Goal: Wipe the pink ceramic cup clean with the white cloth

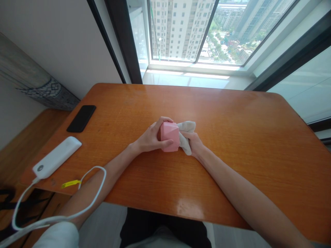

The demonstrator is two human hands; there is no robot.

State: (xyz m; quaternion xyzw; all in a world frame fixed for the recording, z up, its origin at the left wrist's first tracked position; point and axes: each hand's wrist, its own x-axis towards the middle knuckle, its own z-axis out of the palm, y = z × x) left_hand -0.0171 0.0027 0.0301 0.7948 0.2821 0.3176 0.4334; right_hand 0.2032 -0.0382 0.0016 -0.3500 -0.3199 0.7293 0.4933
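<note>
Near the middle of the wooden table (pixel 227 165), my left hand (pixel 152 137) grips a pink faceted box-like object (pixel 170 136), its thumb across the near face and its fingers over the far edge. My right hand (pixel 193 142) is closed on a pale grey-white cloth (pixel 187 126), which is bunched up against the right side of the pink object. Part of the cloth hangs below the fingers. What lies inside the pink object, and its right-hand face, are hidden from me.
A black phone (pixel 81 119) lies at the table's left edge. Nearer stands a white power bank (pixel 57 157) with a white cable (pixel 102 187) looping over my left forearm. The cable carries a yellow tag (pixel 70 184). Beyond the far edge is a window (pixel 196 32).
</note>
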